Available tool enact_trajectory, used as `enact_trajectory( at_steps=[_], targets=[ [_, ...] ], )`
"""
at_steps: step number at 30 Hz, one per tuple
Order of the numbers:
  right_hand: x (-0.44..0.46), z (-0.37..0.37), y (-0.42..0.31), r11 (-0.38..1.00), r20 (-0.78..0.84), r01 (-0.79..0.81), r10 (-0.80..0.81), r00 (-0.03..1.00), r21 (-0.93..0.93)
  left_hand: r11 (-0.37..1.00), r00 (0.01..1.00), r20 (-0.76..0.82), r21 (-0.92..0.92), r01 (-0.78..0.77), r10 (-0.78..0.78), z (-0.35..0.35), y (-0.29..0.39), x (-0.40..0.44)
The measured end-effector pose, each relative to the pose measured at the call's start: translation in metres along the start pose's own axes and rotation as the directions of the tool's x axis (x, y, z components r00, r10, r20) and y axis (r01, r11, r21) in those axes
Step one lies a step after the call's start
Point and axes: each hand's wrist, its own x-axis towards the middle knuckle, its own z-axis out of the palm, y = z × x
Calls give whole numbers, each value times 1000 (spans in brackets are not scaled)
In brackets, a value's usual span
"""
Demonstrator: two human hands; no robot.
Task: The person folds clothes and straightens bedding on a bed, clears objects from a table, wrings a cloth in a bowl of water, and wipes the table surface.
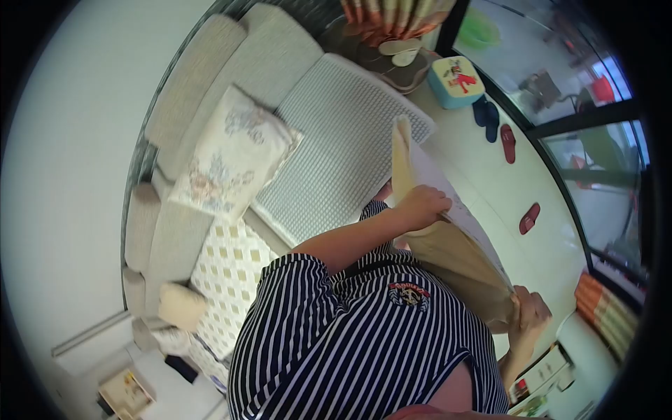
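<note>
A flat cushion cover, tan on the near face and whitish on the far face, hangs almost edge-on in front of my striped shirt. My left hand is closed on its upper edge, about midway along. Farther right, my right hand grips a corner of it. One pale corner sticks up beyond my left hand, over the edge of the sofa seat. A floral pillow lies on the grey sofa, left of my arm.
A quilted grey seat pad covers the chaise part. Past it stands a blue stool with a cartoon top. Dark blue slippers and red slippers lie on the pale floor by the glass doors. A beige cushion sits at lower left.
</note>
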Motion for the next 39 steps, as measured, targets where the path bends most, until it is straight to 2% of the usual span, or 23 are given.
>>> enact_trajectory(
  at_steps=[1, 2, 5, 9, 12, 15, 17, 19, 20, 21, 22, 24, 26, 27, 28, 30, 31, 32, 33, 34, 37, 38, 39],
  targets=[
    [1, 4, -13, 998, 31, 36, -38, 999, 53, 993, 996, 23, 77, 84, -86, -18, 1, -29],
    [-36, 22, -57, 974, 220, -97, 51, 974, 204, 971, 944, 230, 34, 236, -238, -25, 26, -143],
    [-15, -28, -50, 984, 356, 57, -114, 928, 166, 916, 895, 237, -41, 399, -379, -30, 109, -186],
    [7, -15, -62, 988, 403, 57, -109, 909, 140, 829, 855, 220, -225, 513, -469, -40, 151, -238],
    [32, 12, -64, 973, 442, 156, -216, 870, 168, 724, 794, 103, -353, 593, -600, -44, 157, -254],
    [78, 62, -76, 962, 472, 275, -238, 849, -8, 614, 703, 136, -391, 686, -699, -73, 136, -257],
    [114, 94, -93, 979, 435, 191, -203, 877, 73, 390, 548, 157, -547, 741, -822, -99, 114, -258],
    [159, 126, -118, 971, 363, 170, -221, 905, 167, 370, 530, 165, -547, 751, -832, -116, 82, -254],
    [180, 143, -129, 983, 363, 130, -168, 917, 126, -43, 279, 279, -774, 632, -919, -134, 62, -244],
    [202, 161, -143, 977, 306, 121, -171, 937, 176, -424, 58, 470, -837, 346, -881, -149, 33, -240],
    [225, 168, -168, 987, 295, 47, -92, 951, 157, -156, 171, 277, -846, 509, -945, -155, -9, -254],
    [262, 158, -216, 826, 340, -232, 52, 939, 515, 390, 370, -155, -559, 732, -916, -167, -94, -282],
    [277, 112, -263, 702, 456, -252, -117, 882, 666, 167, 155, -90, -155, 974, -984, -228, -165, -279],
    [274, 89, -277, 657, 474, -193, -281, 834, 729, 546, 488, -378, -56, 836, -786, -217, -234, -331],
    [269, 69, -288, 619, 492, -124, -470, 733, 775, 565, 501, -431, -25, 825, -750, -224, -275, -351],
    [261, 46, -304, 532, 490, -10, -772, 405, 847, 343, 373, -441, 149, 927, -816, -245, -270, -334],
    [255, 43, -306, 416, 360, 27, -816, 452, 909, 328, 311, -457, 42, 944, -834, -240, -265, -330],
    [249, 40, -308, 297, 223, 78, -842, 491, 952, 336, 311, -387, 3, 942, -868, -236, -255, -328],
    [239, 45, -315, 236, 43, 183, -714, 699, 955, 322, 315, -226, 5, 947, -922, -219, -246, -327],
    [233, 42, -317, 217, -59, 244, -622, 781, 945, 307, 307, -70, 17, 952, -949, -197, -240, -334],
    [229, 28, -309, 306, -118, 179, -207, 971, 935, 580, 549, 286, 31, 814, -785, -81, -201, -403],
    [231, 22, -301, 322, -97, 121, -90, 991, 939, 549, 430, 547, 66, 833, -718, -64, -171, -405],
    [234, 18, -281, 392, -149, 191, -137, 979, 900, 457, 364, 753, -95, 884, -548, -17, -161, -442]
  ],
)
